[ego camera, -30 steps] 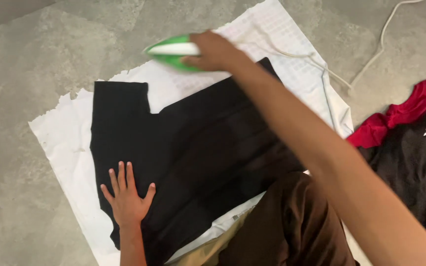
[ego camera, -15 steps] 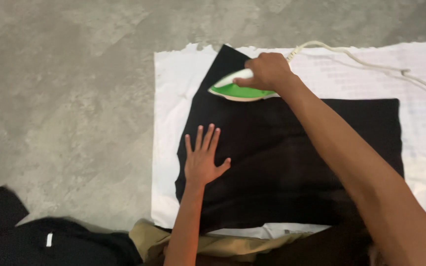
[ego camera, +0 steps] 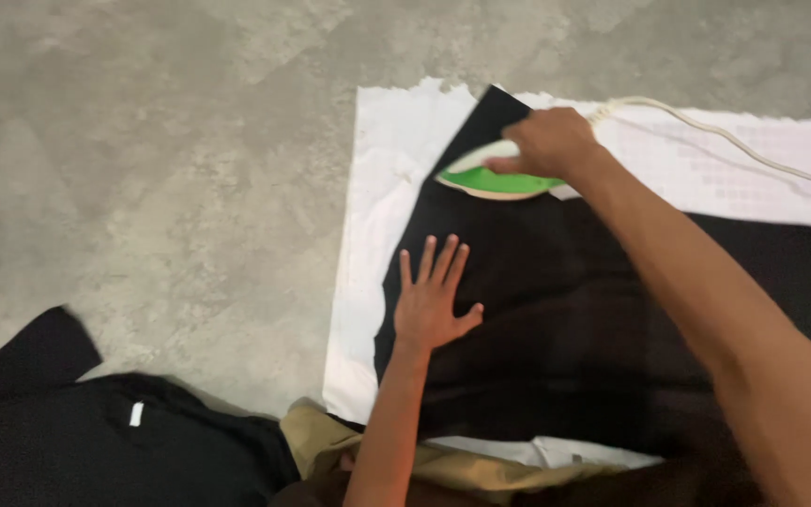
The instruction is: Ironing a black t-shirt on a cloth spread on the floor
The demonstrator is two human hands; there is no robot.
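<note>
Right hand [ego camera: 550, 141] grips the green and white iron [ego camera: 492, 178] at upper centre, on the black garment [ego camera: 603, 319]; left hand [ego camera: 432, 299] lies flat, fingers spread, on the garment's left part; white cloth [ego camera: 377, 169] beneath.

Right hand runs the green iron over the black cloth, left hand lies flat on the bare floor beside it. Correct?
Not quite. The head view shows the left hand flat on the black cloth, not the floor. The right hand does hold the green iron on that cloth.

Likely home; ironing on concrete floor [ego camera: 143, 169]
</note>
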